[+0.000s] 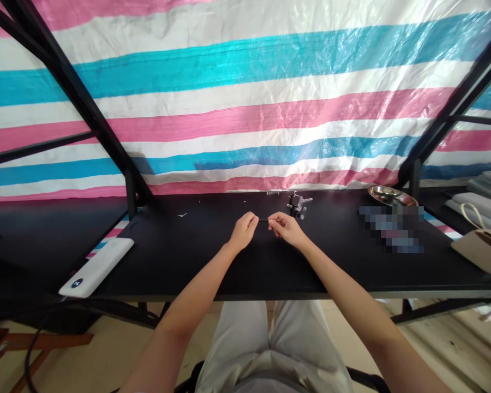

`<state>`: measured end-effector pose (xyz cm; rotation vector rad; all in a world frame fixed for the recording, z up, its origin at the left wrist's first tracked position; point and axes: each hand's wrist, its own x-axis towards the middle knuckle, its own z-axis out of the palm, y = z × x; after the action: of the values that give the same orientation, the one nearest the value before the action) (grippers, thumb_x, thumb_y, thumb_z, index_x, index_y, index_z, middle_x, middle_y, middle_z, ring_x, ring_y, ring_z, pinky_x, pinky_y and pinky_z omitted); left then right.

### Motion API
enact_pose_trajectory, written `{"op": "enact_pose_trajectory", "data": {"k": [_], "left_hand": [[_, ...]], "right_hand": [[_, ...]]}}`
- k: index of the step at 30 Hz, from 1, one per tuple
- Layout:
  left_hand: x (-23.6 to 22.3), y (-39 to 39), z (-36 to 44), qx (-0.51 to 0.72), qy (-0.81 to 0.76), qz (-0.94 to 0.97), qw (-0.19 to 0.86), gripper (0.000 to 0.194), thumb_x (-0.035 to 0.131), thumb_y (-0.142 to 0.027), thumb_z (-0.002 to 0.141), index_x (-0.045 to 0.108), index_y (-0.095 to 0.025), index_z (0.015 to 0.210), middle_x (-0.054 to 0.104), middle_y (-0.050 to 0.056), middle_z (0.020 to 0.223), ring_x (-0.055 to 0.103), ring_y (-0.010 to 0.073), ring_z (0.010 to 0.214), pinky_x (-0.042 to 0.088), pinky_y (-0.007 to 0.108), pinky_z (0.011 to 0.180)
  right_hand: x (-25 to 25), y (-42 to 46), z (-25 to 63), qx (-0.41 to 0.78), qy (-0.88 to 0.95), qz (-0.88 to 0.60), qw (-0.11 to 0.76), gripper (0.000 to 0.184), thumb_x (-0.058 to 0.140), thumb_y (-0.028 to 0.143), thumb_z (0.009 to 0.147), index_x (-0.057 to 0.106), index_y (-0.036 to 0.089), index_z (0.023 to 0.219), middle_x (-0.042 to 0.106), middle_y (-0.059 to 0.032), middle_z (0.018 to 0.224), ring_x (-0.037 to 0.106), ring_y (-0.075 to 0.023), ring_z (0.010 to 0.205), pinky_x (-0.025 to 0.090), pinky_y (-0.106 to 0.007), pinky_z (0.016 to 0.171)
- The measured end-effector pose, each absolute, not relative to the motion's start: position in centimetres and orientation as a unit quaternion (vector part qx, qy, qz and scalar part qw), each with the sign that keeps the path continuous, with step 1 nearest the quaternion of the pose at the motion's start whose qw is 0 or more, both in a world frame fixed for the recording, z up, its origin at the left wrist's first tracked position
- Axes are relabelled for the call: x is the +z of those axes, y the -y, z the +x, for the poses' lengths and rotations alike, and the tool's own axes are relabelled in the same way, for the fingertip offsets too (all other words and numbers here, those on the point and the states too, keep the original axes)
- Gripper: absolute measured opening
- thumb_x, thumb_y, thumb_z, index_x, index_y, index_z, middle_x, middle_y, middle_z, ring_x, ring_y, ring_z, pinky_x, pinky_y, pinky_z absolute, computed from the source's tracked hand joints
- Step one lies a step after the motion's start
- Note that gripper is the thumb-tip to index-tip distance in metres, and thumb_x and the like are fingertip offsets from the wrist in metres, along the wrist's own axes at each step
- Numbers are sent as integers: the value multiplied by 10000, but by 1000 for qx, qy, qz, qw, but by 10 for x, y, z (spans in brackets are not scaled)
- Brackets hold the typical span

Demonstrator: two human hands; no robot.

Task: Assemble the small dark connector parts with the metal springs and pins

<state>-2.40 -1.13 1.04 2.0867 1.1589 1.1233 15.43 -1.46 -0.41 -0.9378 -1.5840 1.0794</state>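
Between my two hands, just above the black table (180, 245), stretches a short thin dark piece (263, 220) whose kind I cannot make out. My left hand (244, 229) pinches its left end. The fingers of my right hand (286, 226) are closed on the right end. Just beyond my right hand lies a small cluster of clear and dark parts (298, 207). Close to it, at the table's back edge, are a small row of coil-like pieces (273, 192) and a thin bent pale piece (293, 193).
A white power bank (98, 267) lies at the left edge. Toward the right are a shiny metal dish (393, 195), a blurred-out item (393, 229) and a beige pouch (480, 251). Pale scraps (182, 214) lie back left. Black frame bars (77, 93) slant up before a striped sheet (249, 120).
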Motion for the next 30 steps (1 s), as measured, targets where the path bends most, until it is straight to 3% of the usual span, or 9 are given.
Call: {"op": "enact_pose_trajectory", "data": {"k": [15,20,24,30], "left_hand": [[9,9,-26,450,-429,715,319,291,355,-384,874,455,-178,694,398,-64,470,398,64,400,340,198,474],[11,2,-35,505,-462,649,332,307,406,-396,846,440,-176,634,378,-70,437,387,57,365,323,186,432],[8,-1,-36,488,-478,669,294,328,452,-400,816,469,-163,590,452,-49,482,414,53,380,334,188,434],[5,1,-33,457,-480,683,306,345,478,-429,802,596,-150,637,451,-46,385,453,73,355,374,192,435]], "right_hand": [[-6,11,165,398,661,-398,497,344,541,493,773,541,168,884,568,-1,674,447,-69,448,381,-227,435],[2,13,182,235,679,-434,544,299,513,458,810,596,186,905,566,-34,764,497,-112,588,435,-256,526],[12,17,191,64,674,-460,575,247,508,396,832,642,210,924,511,-39,784,480,-138,662,448,-293,602],[12,17,204,-4,608,-515,604,276,471,392,854,626,187,957,487,-18,724,465,-126,628,433,-269,585]]}}
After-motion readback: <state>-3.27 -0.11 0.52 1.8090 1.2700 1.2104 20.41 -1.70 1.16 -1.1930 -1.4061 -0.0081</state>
